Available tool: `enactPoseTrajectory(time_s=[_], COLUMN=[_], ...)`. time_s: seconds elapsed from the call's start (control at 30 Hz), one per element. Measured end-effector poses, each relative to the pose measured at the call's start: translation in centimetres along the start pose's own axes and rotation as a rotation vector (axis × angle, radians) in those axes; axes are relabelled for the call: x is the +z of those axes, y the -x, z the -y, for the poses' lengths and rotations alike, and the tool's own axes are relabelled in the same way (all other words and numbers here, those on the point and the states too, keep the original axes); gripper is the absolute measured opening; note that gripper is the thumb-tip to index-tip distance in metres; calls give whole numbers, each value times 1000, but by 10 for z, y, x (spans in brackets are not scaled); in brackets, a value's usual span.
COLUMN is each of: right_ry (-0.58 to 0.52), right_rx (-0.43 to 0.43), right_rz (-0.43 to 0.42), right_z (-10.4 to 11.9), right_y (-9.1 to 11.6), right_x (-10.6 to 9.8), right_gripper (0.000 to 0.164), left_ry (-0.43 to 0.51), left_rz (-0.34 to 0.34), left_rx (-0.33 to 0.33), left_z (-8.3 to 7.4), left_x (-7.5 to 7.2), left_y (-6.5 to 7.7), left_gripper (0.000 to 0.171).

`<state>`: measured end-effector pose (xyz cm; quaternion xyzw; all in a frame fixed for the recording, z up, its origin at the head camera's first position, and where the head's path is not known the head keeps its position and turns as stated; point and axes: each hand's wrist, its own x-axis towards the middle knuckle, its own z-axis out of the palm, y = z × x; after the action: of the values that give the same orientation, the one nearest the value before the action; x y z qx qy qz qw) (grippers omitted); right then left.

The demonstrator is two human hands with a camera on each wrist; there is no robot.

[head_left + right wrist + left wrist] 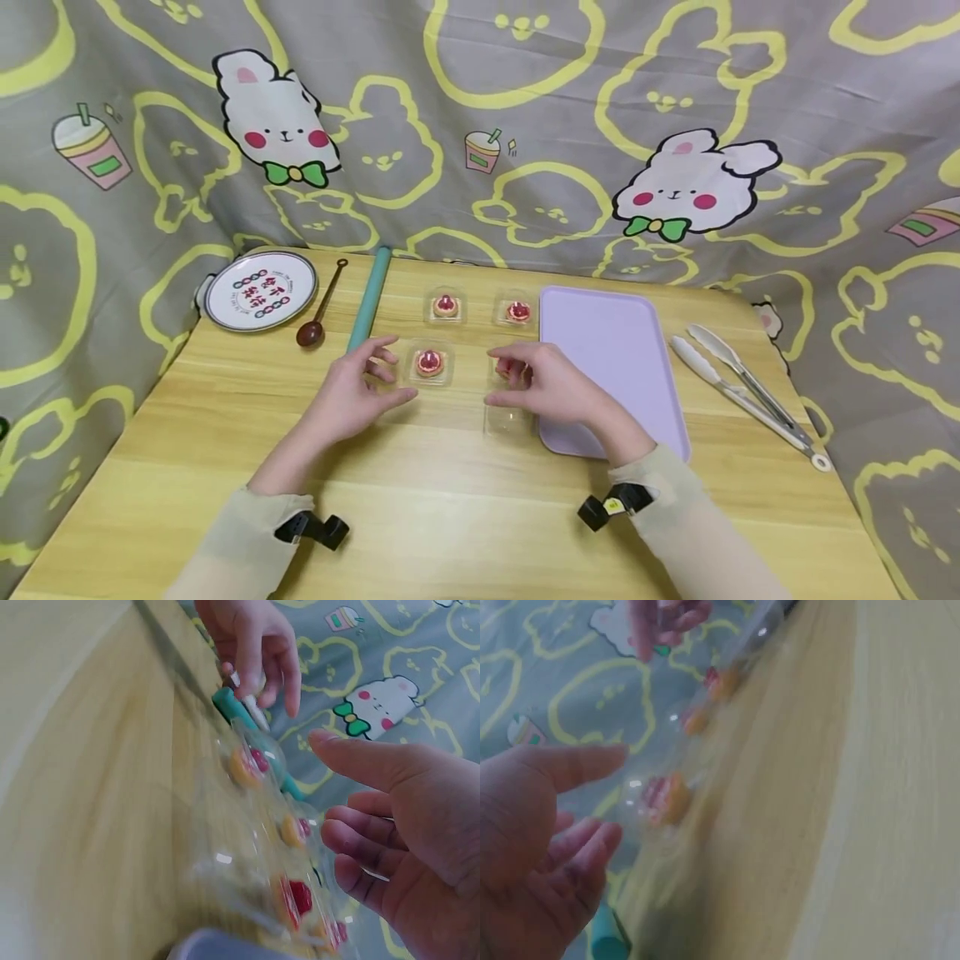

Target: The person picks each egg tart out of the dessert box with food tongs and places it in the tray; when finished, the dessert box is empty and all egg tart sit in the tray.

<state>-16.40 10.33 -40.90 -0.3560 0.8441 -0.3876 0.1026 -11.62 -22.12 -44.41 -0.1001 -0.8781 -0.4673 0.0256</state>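
Observation:
Several small red-topped tarts sit in clear plastic boxes on the table. My left hand [356, 392] is beside the front-left tart [430, 363], thumb and fingers spread, holding nothing. My right hand [551, 379] hovers at the front-right tart [504, 368] and partly hides it in the head view. A gap shows between thumb and fingertips of the right hand [390, 802] in the right wrist view, with nothing held. A clear plastic shell [508, 422] lies just in front of that tart. Behind stand two more boxed tarts, the left one [446, 306] and the right one [517, 312].
A lilac tray [615, 367] lies right of the tarts, partly under my right forearm. Metal tongs [750, 396] rest farther right. On the left are a teal roll [370, 300], a dark brown spoon [321, 308] and a white plate [261, 292]. A patterned curtain [525, 125] encloses the table.

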Motion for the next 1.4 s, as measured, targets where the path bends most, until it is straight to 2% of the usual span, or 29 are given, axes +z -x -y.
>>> enactPoseTrajectory(time_s=[0.23,0.4,0.5,0.63,0.87,1.1,1.4], right_ry=[62,144,181,200,192,132,117], right_rx=[-5,43,88,106,96,103,108], right_rz=[40,63,102,168,198,154,98], right_z=[2,2,-1,-4,-5,-5,-3], right_y=[-42,-70,-82,-93,-102,-100,-96], right_x=[14,28,35,42,45,48,53], right_gripper=[68,83,93,97,98,91,91], left_ry=[-13,-4,-14,-14,35,-6,8], left_rz=[68,119,155,186,168,129,112], left_rx=[-65,-93,-92,-109,-183,-147,-120], left_z=[14,21,24,24,28,31,33], left_x=[13,18,20,22,24,27,27], left_y=[-16,-27,-34,-38,-40,-41,-42], left_gripper=[102,108,109,102,92,82,78])
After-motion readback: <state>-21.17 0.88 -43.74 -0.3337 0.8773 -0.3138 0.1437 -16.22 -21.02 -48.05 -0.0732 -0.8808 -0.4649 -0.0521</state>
